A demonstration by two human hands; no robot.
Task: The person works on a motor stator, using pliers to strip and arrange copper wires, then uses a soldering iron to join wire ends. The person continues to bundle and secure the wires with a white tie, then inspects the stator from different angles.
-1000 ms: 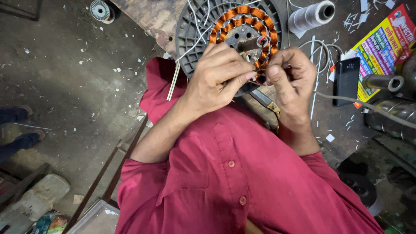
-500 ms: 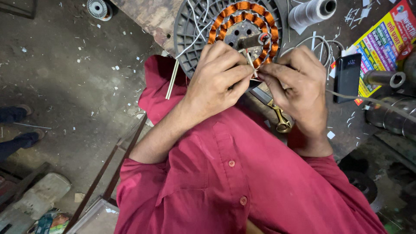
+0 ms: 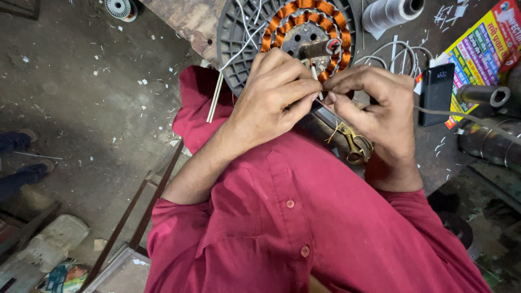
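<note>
Pinching together over the near edge of a round motor part, both hands meet fingertip to fingertip. The left hand has its fingers curled narrow, thumb and forefinger pressed on something thin and pale at the meeting point; what exactly it grips is too small to tell. The right hand mirrors it, fingers closed tight on the same spot, its wrist resting near the edge of the surface.

The motor part is a dark ribbed disc lying flat on the surface, with a ring of copper coils around a metal hub and a short shaft sticking out of the middle. The fingertips sit just at the near side of the coil ring. Thin white strips hang off the disc's left edge, over the person's red shirt.

Just below the right hand lie brass-handled scissors. A dark phone stands to the right of that hand, partly over a bright printed sheet. A spool of pale thread lies beyond, near some loose white wire loops. Metal tubes lie at the far right.

On the dirty floor to the left, another person's shoes show at the frame edge.
</note>
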